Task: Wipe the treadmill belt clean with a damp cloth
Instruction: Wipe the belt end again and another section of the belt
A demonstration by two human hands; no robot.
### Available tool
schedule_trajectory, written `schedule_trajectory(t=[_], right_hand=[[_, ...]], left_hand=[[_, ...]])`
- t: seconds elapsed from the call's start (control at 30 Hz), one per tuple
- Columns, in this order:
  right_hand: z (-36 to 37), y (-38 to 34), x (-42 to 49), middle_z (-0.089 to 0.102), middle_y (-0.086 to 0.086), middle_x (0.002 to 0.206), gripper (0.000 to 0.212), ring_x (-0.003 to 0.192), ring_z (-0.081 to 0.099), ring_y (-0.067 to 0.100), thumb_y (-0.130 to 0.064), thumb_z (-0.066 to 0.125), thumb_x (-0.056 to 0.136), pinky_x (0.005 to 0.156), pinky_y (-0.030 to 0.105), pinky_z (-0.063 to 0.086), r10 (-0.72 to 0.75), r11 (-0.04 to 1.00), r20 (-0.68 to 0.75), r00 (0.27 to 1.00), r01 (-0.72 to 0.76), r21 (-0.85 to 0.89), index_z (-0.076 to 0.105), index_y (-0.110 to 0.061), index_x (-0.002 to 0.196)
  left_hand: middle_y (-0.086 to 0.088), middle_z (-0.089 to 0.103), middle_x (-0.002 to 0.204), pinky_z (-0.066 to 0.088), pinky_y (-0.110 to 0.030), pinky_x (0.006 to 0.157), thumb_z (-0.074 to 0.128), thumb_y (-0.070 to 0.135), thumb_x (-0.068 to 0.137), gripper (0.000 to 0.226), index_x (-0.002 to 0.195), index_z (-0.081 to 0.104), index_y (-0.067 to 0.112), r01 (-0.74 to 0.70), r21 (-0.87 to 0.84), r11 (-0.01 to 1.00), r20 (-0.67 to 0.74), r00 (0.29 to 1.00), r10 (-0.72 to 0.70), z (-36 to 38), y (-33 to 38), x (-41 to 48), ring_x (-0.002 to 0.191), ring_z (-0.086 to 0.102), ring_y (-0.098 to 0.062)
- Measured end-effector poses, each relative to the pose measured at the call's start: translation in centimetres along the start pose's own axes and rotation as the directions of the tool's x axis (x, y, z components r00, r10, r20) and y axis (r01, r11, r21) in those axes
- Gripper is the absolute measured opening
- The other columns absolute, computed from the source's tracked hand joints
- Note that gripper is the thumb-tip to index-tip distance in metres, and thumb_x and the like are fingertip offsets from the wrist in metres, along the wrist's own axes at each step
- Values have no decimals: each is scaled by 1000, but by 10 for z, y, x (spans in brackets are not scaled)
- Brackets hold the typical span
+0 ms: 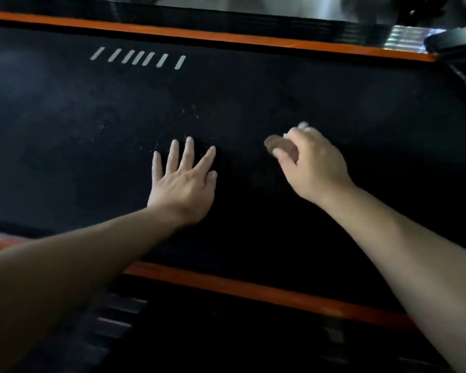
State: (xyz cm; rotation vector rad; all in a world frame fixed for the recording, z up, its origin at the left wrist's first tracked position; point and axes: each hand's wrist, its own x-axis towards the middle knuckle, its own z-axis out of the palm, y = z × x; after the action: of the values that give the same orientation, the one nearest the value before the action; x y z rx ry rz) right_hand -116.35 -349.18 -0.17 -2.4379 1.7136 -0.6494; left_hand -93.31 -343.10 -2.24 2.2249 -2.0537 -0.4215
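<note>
The black treadmill belt (65, 117) fills the middle of the view, with pale specks of dirt near its centre. My left hand (184, 179) lies flat on the belt with its fingers spread and straight. To its right, my right hand (312, 162) is curled round a small brownish cloth (277, 145), which pokes out past the thumb just above the belt. The right hand is blurred, and most of the cloth is hidden under the fingers.
Orange side rails run along the far edge (226, 37) and the near edge (253, 289) of the belt. A row of white slanted marks (137, 58) is printed on the belt at the far left. A ribbed black foot rail (111, 321) lies nearest me.
</note>
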Motion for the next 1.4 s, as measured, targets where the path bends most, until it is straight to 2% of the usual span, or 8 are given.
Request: schedule_trajectory(t=[0.2,0.3,0.4,0.6,0.77,1.0,1.17,1.4], right_hand=[[-9,-29,-61,58,1,91,32,74,61,26,-47,49,92,62,41,53,-383,921,173,907,360,153,60,-17,97],[-13,7,-29,65,10,115,38,96,66,37,-48,50,93,74,43,54,-197,980,76,977,196,24,62,-16,109],[-12,26,-16,60,12,110,31,92,62,37,-40,57,96,69,38,47,47,996,-14,999,-48,-74,59,-12,109],[-14,4,-49,62,5,100,39,83,65,30,-47,49,91,68,43,54,-260,966,152,954,258,33,63,-13,105],[-13,39,5,60,11,115,34,95,63,36,-42,54,98,73,45,53,177,967,-29,984,-179,-182,55,-12,114],[-24,19,-41,57,0,99,35,97,66,29,-48,50,94,74,45,54,-222,975,210,952,211,75,61,-16,102],[-18,76,35,60,10,113,30,101,62,38,-41,59,95,79,45,52,116,990,13,993,-114,-83,58,-14,110],[-25,71,-6,62,1,107,44,94,65,26,-52,44,94,73,43,55,-275,961,126,953,268,70,63,-18,114]], left_hand=[[-5,-6,174,-12,-55,125,25,44,107,58,163,10,41,10,60,998,-20,1000,-9,0,3,-1,158,-14,-28],[-5,-5,174,-12,-55,125,23,47,107,57,163,11,40,11,50,999,-25,1000,-10,1,5,-3,158,-14,-27],[-5,-4,174,-12,-55,125,21,52,105,59,162,14,39,12,22,1000,-43,999,-11,1,4,-5,159,-14,-26],[-8,-2,173,-11,-57,125,23,55,105,61,163,15,36,-15,24,1000,-79,997,17,3,4,-6,159,-12,-29],[-10,-4,173,-13,-60,123,21,54,105,62,163,14,34,-32,7,999,-52,998,32,1,4,-7,158,-15,-31],[-14,-2,172,-13,-64,122,37,37,101,60,159,21,32,-54,-86,995,-15,999,52,-11,50,19,158,-13,-31],[-16,-3,172,-15,-71,117,35,35,101,54,155,27,34,-4,-95,995,-10,1000,3,0,97,45,157,-15,-36],[-13,-10,172,-18,-79,110,27,48,104,60,160,10,40,58,-27,998,-30,998,-59,10,112,78,155,-21,-41]])
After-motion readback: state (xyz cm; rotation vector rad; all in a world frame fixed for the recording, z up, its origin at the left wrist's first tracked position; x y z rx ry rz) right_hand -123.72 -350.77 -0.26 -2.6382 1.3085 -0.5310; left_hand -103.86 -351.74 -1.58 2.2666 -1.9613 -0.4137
